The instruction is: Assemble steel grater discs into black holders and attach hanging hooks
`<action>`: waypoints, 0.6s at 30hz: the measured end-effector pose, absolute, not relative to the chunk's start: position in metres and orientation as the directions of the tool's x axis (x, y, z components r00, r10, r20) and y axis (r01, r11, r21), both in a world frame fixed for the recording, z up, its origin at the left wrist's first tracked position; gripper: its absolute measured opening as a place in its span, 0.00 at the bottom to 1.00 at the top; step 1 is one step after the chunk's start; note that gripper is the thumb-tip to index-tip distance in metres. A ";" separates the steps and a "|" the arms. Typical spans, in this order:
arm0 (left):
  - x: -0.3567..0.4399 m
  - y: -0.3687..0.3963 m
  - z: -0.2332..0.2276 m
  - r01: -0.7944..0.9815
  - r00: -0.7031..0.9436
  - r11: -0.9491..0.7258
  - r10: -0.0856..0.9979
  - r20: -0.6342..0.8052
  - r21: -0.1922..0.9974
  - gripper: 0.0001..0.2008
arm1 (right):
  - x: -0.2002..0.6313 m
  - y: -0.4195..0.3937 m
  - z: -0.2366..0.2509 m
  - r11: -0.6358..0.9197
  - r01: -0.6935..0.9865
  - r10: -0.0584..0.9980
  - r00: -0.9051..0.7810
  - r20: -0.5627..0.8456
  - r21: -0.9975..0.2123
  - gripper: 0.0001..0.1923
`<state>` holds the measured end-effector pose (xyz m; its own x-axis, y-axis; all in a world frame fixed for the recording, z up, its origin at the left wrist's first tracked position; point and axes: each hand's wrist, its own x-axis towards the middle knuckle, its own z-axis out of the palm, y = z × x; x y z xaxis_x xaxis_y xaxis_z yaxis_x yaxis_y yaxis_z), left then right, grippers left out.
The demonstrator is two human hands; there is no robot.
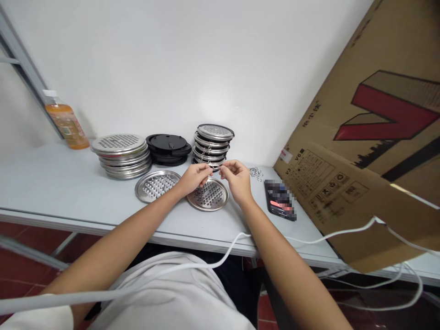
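My left hand (196, 177) and my right hand (236, 178) are raised close together, each with thumb and fingertips pinched. Something thin and small seems to run between the fingertips, too fine to name. Just below them lies a round metal grater plate (209, 196), partly covered by my left hand. A second grater plate (156, 185) is to its left, beside my left forearm. Behind my hands stands a stack of grater discs with black rims (216, 133), small wire clips (208, 153) hanging at its front. A small heap of similar metal clips (255, 173) lies to the right of my right hand.
At the left are a tall stack of metal grater discs (120, 143), black plastic discs (168, 145) and an orange bottle (67, 121). A phone (280, 199) and a large cardboard box (360, 183) stand right. A white cable (220, 262) crosses in front of me.
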<state>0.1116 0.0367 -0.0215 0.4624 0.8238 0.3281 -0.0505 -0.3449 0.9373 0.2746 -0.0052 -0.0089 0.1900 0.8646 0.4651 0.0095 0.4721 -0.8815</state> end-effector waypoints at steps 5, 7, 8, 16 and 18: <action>0.111 0.038 -0.023 -0.036 0.450 -0.365 0.825 0.342 0.930 0.14 | 0.276 -0.005 -0.009 0.464 -0.030 0.871 0.195 0.451 -0.885 0.08; 0.111 0.038 -0.024 -0.029 0.426 -0.369 0.836 0.345 0.929 0.13 | 0.276 -0.004 -0.010 0.460 -0.032 0.874 0.190 0.446 -0.887 0.07; 0.111 0.038 -0.023 -0.030 0.411 -0.366 0.843 0.346 0.930 0.13 | 0.276 -0.004 -0.010 0.458 -0.026 0.875 0.187 0.446 -0.888 0.07; 0.111 0.039 -0.019 -0.125 0.319 -0.333 0.878 0.355 0.935 0.11 | 0.278 -0.003 -0.010 0.456 0.015 0.872 0.192 0.450 -0.890 0.09; 0.110 0.039 -0.019 -0.116 0.308 -0.375 0.867 0.392 0.920 0.09 | 0.279 -0.002 -0.011 0.461 0.019 0.869 0.194 0.456 -0.887 0.10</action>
<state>0.1097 0.0391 -0.0189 0.3082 0.8667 0.3922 -0.1165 -0.3748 0.9198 0.2786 -0.0022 -0.0109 0.1942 0.8688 0.4556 0.0186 0.4611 -0.8872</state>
